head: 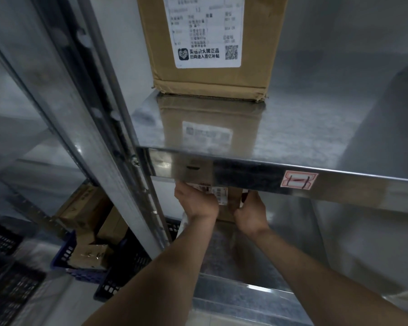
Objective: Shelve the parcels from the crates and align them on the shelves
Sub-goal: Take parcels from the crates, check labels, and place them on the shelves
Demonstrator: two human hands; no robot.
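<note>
Pretty dim in here, kind of a grey-blue light over everything. The shelving unit (257, 165) is shiny stainless steel, reflective enough to mirror whatever sits on it, with a bolted upright post (118, 137) running down the left. A small red-bordered sticker (298, 180) is stuck on the shelf's front edge. Pale floor (57, 300) down at the lower left.

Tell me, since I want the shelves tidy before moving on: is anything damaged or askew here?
The large box on the upper shelf has a crumpled, torn lower right corner. Cartons in the blue crate lie tilted at mixed angles. The parcel held by the left hand and right hand is mostly hidden.
</note>
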